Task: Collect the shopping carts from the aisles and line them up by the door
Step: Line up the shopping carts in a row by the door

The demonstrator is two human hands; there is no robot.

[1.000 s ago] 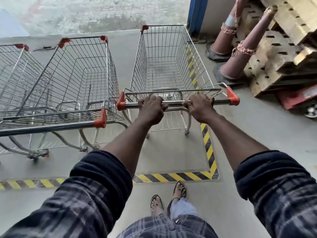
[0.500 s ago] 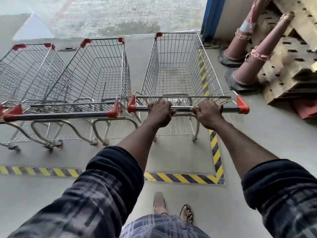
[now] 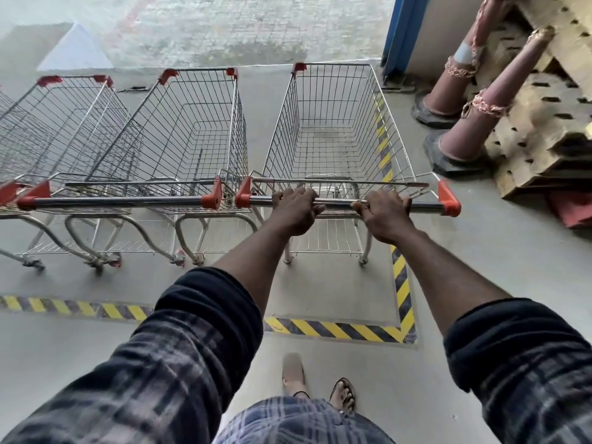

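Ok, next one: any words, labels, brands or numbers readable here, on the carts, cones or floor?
No text can be read in this frame.
cart handle and red end caps: no print visible.
traffic cones: one has a pale patch, blank or too blurred to tell.
floor tape: plain yellow-and-black stripes only.

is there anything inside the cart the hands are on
No: the wire basket of the shopping cart gripped by the left hand and right hand holds nothing; bare floor shows through its mesh.
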